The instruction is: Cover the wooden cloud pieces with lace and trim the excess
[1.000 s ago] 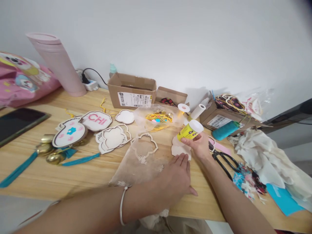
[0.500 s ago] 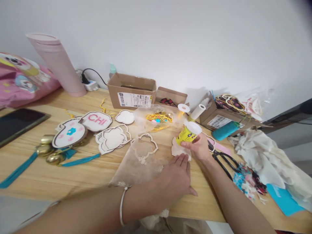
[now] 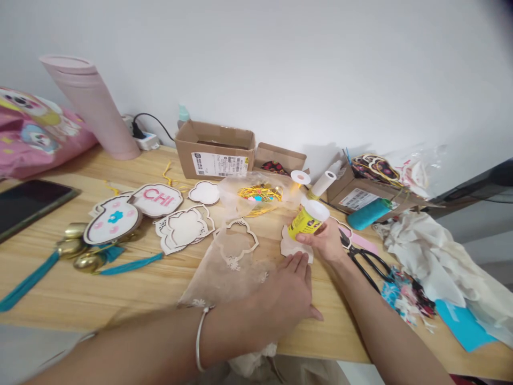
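Observation:
My right hand point(image 3: 326, 240) is wrapped round a yellow canister with a white end point(image 3: 308, 220), which tilts over a pale scalloped piece point(image 3: 292, 247) on the table. My left hand point(image 3: 290, 291) lies flat, its fingertips on the near edge of that piece. Under and beside my left forearm spreads sheer floral fabric point(image 3: 216, 267). A thin wooden scalloped frame point(image 3: 256, 243) rests partly on the fabric. Black-handled scissors point(image 3: 371, 262) lie just right of my right hand. The canister's lower end hides part of the pale piece.
Cardboard boxes point(image 3: 216, 163) stand along the wall, with a plastic bag of yellow cords point(image 3: 260, 195) in front. Wooden shapes point(image 3: 186, 227), tasselled bells point(image 3: 88, 261) and a phone point(image 3: 32, 206) lie left. Teal thread point(image 3: 368, 213), fabric scraps point(image 3: 404, 299) and crumpled white cloth point(image 3: 425, 256) lie right.
The view has shifted very slightly. Both hands, the yellow canister and the pale piece keep nearly the same places relative to each other.

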The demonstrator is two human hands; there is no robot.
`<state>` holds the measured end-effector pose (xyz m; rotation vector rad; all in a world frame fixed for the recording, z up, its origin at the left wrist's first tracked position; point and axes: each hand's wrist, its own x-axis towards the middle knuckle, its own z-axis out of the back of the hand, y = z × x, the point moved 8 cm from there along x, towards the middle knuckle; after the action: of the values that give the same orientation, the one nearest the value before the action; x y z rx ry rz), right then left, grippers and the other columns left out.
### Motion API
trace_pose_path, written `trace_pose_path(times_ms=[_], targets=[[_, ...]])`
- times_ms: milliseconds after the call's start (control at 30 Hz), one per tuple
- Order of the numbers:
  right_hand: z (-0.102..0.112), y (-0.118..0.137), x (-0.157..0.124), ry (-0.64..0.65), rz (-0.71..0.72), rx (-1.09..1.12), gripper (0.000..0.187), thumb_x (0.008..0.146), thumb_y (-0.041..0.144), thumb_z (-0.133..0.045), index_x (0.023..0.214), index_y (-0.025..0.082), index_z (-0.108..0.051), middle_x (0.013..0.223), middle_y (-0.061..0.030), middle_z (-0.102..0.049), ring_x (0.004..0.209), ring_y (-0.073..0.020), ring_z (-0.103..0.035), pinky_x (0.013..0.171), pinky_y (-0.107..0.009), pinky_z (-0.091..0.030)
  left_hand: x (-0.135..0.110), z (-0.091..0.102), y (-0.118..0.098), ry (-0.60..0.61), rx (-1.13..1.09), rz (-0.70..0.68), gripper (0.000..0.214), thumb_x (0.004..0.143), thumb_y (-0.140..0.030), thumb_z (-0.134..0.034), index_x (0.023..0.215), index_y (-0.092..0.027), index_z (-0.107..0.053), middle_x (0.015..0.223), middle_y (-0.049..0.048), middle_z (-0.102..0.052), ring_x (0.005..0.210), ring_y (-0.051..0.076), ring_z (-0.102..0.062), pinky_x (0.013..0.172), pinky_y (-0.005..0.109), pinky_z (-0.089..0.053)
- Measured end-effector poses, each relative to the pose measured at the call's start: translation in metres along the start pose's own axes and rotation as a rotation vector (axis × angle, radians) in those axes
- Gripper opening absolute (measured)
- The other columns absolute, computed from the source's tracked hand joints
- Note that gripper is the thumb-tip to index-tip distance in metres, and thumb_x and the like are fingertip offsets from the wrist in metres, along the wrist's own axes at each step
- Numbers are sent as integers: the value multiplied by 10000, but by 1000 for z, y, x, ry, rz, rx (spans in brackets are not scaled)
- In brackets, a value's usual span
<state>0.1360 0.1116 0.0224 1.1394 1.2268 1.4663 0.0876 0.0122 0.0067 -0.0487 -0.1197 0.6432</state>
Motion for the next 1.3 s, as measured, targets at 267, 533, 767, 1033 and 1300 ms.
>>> trace_pose_path(times_ms=[267, 533, 767, 1033, 1300], targets=[[62, 7, 3, -477, 270, 164, 303, 582, 264, -719, 857, 172, -632, 872, -43, -678, 824, -195, -620, 792, -343, -472, -1, 31, 2, -203, -77, -66, 394, 856, -360, -404, 1011, -48, -587, 1133, 174, -575, 1115, 236, -476, 949, 351, -347], [81, 63, -21, -508, 411, 272, 308, 600, 375, -687, 836, 190, -614, 830, -29, -666, 757, -167, -630, 777, -314, -481, 5, 53, 98, -238, -442, 174, 340, 768, -52, -368, 941, -153, -642, 1259, 82, -500, 1225, 204, -359, 1013, 385, -293], [29, 33, -38, -278, 181, 58, 315, 496, 430, -748, 673, 193, -639, 668, -30, -679, 586, -186, -623, 567, -312, -517, 14, 17, 103, 51, -400, 88, 401, 801, -114, -347, 1070, -264, -604, 1422, 22, -258, 1316, 268, -101, 1053, 478, -90], [11, 9, -33, -166, 77, 9, 336, 448, 246, -791, 739, 165, -646, 740, -42, -689, 662, -200, -630, 639, -324, -518, 15, 14, 102, 39, -305, 89, 380, 824, -144, -324, 961, -267, -657, 1415, 0, -263, 1307, 298, -126, 1043, 503, -132], [18, 7, -36, -174, 89, -55, 313, 487, 275, -779, 757, 176, -655, 771, -41, -693, 684, -208, -633, 666, -351, -521, 15, 15, 99, 8, -282, 59, 397, 810, -132, -347, 1035, -306, -625, 1384, -4, -315, 1307, 289, -126, 1044, 500, -133]])
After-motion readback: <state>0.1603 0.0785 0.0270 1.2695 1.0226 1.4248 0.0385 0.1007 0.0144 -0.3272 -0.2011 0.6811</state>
